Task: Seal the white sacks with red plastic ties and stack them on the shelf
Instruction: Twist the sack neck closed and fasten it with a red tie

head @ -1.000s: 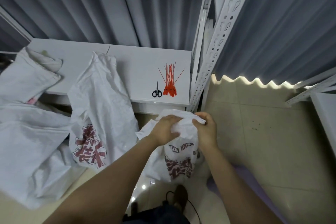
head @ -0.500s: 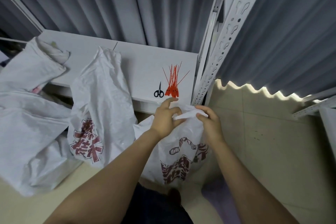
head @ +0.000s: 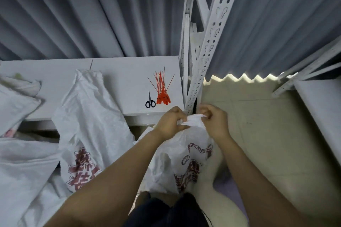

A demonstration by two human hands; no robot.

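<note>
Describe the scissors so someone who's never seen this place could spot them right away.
Find the white shelf board left of the perforated upright post. Near its front right corner lie small scissors, beside the red plastic ties. They're the only black-handled item there.

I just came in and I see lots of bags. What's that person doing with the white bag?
A person is closing a white sack that stands in front of them. The left hand and right hand both pinch its gathered top, bunching it into a neck. No tie is on it yet. The red plastic ties lie on the white shelf beside small black scissors. More white sacks lean nearby.
</note>
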